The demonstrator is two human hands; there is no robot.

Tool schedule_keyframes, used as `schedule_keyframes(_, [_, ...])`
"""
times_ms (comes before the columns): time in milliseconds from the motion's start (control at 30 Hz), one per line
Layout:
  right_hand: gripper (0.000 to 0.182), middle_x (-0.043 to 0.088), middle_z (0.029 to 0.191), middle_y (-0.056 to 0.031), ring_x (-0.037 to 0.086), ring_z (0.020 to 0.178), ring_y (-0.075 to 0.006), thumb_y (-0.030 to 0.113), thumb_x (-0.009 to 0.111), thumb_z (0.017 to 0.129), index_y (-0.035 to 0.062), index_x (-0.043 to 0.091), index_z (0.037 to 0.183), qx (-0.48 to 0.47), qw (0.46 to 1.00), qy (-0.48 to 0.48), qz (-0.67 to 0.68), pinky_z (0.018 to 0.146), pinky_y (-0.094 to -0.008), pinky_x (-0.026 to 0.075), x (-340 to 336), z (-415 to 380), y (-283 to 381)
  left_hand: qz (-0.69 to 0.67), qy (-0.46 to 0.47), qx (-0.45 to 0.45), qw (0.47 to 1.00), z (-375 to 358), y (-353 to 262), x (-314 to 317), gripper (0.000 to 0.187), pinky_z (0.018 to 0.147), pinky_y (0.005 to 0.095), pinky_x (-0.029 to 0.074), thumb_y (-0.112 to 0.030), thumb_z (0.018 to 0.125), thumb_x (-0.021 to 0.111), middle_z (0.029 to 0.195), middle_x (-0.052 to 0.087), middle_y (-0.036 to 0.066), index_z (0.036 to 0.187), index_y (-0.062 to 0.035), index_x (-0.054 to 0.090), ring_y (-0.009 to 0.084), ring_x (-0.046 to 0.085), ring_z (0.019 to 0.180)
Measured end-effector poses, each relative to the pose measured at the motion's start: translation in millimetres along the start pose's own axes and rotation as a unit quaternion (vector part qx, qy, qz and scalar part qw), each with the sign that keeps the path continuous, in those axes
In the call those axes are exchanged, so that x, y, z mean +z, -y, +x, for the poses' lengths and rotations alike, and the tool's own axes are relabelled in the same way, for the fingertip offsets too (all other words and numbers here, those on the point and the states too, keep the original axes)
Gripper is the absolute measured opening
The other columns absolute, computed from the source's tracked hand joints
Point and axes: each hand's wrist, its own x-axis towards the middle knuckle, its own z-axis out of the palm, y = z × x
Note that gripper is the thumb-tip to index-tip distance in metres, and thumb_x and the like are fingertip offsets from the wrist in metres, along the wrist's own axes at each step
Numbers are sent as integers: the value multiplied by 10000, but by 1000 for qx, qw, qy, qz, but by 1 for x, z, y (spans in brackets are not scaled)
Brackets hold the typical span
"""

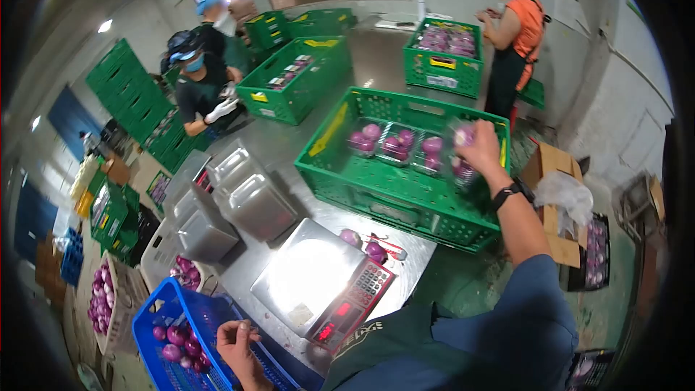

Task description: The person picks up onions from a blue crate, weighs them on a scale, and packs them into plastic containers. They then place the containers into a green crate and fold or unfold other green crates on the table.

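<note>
Presently, a clear onion pack (461, 135) is at the right end of the green crate (397, 208), raised above another pack (463, 171). The right hand (479, 149) has its grip closed around it, with a dark wristband (507, 195) at the wrist. Three more packs (396, 145) of purple onions sit in a row to the left within the crate. The crate stands on a metal tabletop (411, 269). Nearer the wearer is a scale (291, 275) with a lit red display; two loose onions (375, 251) and a red-handled tool (393, 251) lie just beside it. Stacked plastic tubs (255, 199) stand to its left. The left hand (237, 344) is at the blue basket (150, 363), which contains loose onions (175, 336); its grip is narrow, fingers near the thumb, and whether it holds anything cannot be told. Across the tabletop, a co-worker in orange (527, 25) stands beside a second green crate (443, 80).
</note>
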Motion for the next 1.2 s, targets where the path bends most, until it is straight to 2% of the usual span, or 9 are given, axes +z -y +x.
schedule_keyframes(167, [667,620,1164,-209,629,1080,-412,264,932,570,8,629,1107,127,981,149,7,930,-458,525,46,25,-93,49,-44,22,998,9,-16,-23,114,557,241,524,-45,924,724,825,666,83,951,-3,621,134,637,666])
schedule_keyframes(233, [583,627,1118,-186,620,1032,-388,272,925,575,23,638,1016,112,989,97,-10,903,-430,529,67,26,-120,72,-62,34,995,15,-29,-32,112,557,239,516,-54,928,725,790,642,60,934,-10,622,124,623,660])
schedule_keyframes(333, [647,626,1178,-181,613,1107,-383,331,913,633,29,668,1151,-25,980,-49,-192,939,-429,531,87,24,-131,115,-86,58,988,25,-55,-49,110,561,235,490,-65,938,722,782,635,47,934,-19,622,106,601,653])
schedule_keyframes(500, [689,650,1274,-238,622,1204,-404,350,887,677,-10,670,1224,32,887,442,-126,1028,-453,509,75,12,-87,154,-138,91,974,34,-89,-104,131,551,222,443,-104,953,729,770,616,14,946,-37,617,77,548,609])
schedule_keyframes(567, [708,665,1270,-249,634,1202,-394,334,882,682,-23,652,1248,77,885,433,-155,1036,-457,504,80,9,-83,232,-176,115,950,36,-102,-134,147,556,230,415,-134,962,712,752,569,-5,938,-33,607,78,498,617])
schedule_keyframes(633, [694,660,1279,-246,637,1194,-395,307,882,680,-15,658,1252,27,919,391,-33,1030,-449,507,73,10,-77,254,-206,134,935,36,-108,-164,146,568,232,419,-136,964,703,759,561,-7,905,-36,614,74,505,651])
schedule_keyframes(700, [587,694,1214,-241,666,1151,-368,265,850,727,-16,684,1215,-34,950,294,-102,985,-422,526,99,26,-89,268,-246,112,925,40,-103,-204,151,578,227,441,-160,960,718,780,584,-18,918,-48,627,65,533,679])
schedule_keyframes(967, [317,690,1151,-172,668,1083,-313,92,735,846,-29,675,1132,-208,940,197,186,965,-376,507,14,-24,192,182,-400,12,898,68,-2,-344,160,475,239,393,-158,874,792,720,591,1,904,-47,681,84,494,538])
schedule_keyframes(1200, [263,679,1155,-155,654,1090,-302,65,683,892,-17,665,1141,-372,855,251,259,973,-359,496,85,-117,352,65,-481,-209,849,53,96,-398,217,481,368,473,-198,849,768,805,651,54,934,-90,600,169,512,520])
